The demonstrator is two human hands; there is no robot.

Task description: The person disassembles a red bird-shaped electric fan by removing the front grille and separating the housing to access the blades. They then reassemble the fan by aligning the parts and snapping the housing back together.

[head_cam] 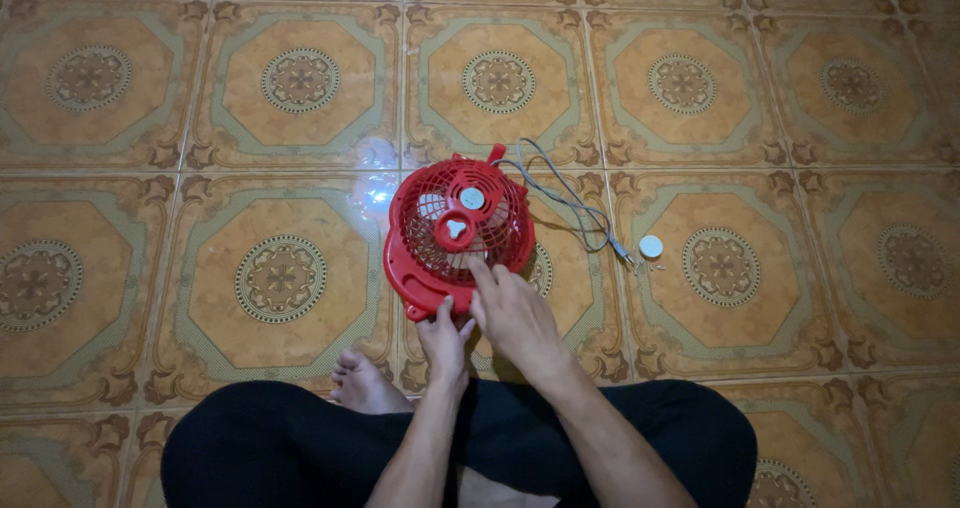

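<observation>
Both hands [485,326] on red fan [457,230], grip seemingly light; cord [570,200] behind.

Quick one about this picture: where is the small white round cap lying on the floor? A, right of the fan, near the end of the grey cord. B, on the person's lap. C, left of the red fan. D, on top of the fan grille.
A: the small white round cap lies on the tiled floor right of the red fan, beside the end of the grey cord.
</observation>
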